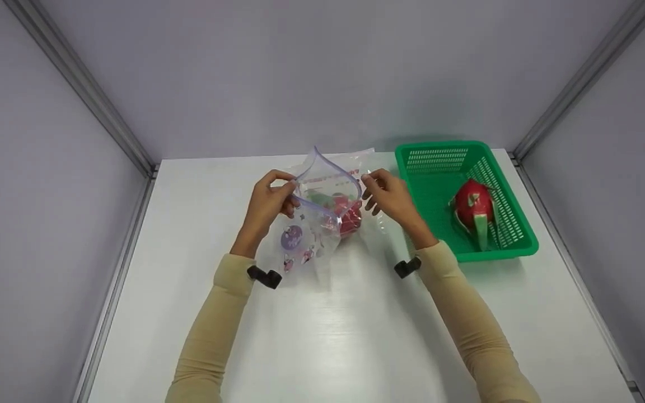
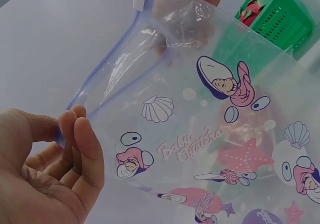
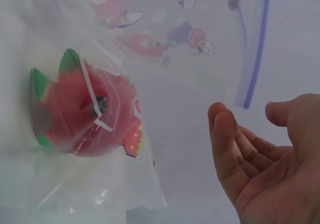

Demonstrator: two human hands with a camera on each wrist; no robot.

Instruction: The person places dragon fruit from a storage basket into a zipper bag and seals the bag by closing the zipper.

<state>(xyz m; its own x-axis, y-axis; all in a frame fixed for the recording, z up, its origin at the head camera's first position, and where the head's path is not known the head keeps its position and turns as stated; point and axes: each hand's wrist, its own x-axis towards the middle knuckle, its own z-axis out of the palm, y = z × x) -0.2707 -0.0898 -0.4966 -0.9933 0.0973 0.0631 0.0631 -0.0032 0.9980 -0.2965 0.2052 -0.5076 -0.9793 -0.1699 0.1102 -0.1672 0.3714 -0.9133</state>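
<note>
My left hand (image 1: 268,201) pinches the left edge of a clear zip bag (image 2: 182,111) between thumb and fingers. The bag has a purple zip strip and cartoon oyster prints, and its mouth gapes. A white slider (image 2: 140,2) sits on the strip. Beside the mouth's right end is my right hand (image 3: 267,161), its thumb and fingers apart with a gap to the strip's end. A red dragon fruit with green tips (image 3: 82,116) shows through clear plastic. Which bag encloses it, I cannot tell.
A green plastic basket (image 1: 468,257) stands to the right on the white table (image 1: 328,336), with another red dragon fruit (image 1: 472,202) in it. Behind the zip bag lies more clear plastic with red print (image 1: 364,161). Grey walls (image 1: 322,73) enclose the back and sides.
</note>
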